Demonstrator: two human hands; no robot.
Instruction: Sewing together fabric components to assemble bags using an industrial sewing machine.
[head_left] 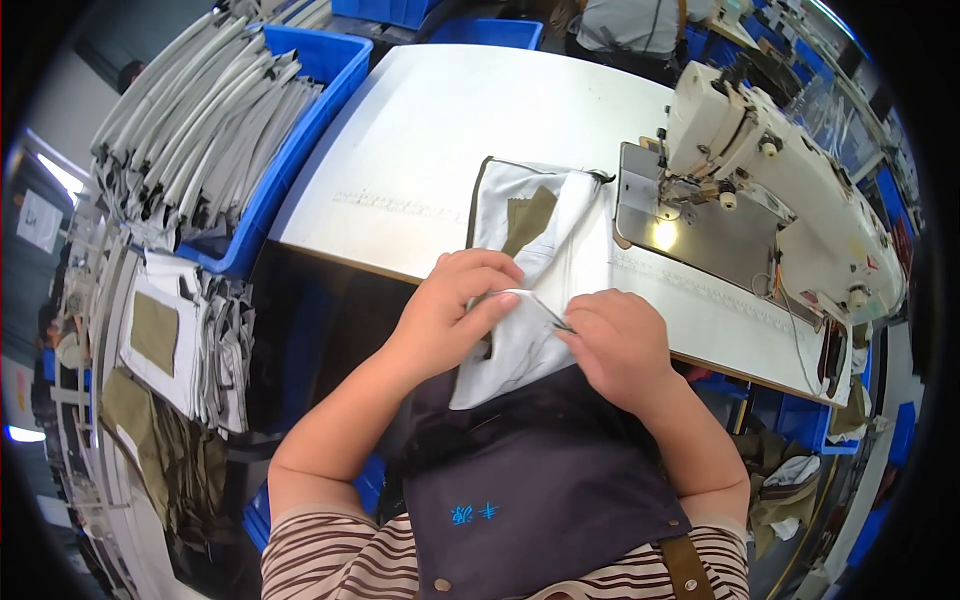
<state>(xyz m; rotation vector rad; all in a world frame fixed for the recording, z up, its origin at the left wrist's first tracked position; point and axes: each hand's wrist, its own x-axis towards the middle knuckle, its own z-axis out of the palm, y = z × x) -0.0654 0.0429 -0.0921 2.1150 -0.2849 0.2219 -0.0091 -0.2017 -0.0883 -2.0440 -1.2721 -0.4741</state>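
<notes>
A white fabric piece [520, 355] with dark edging hangs over the table's front edge onto my apron. On its far part, which lies on the table, an olive patch [530, 222] shows. My left hand [455, 305] is closed, pinching a folded edge of the fabric between thumb and fingers. Just to the right, my right hand [618, 345] grips the same dark-trimmed edge, its fingertips pressed together. Between the two hands the edge runs in a short slanting line. The sewing machine [770, 180] stands beyond my right hand, apart from it; its metal plate [650, 215] is lit near the needle.
A blue bin [290, 150] at the left holds a tall stack of grey-white fabric pieces [200, 130]. Below it hang white pieces with an olive patch [155, 335] and olive cloth [170, 450]. The white table [440, 120] has ruler markings. Another person [628, 30] sits beyond it.
</notes>
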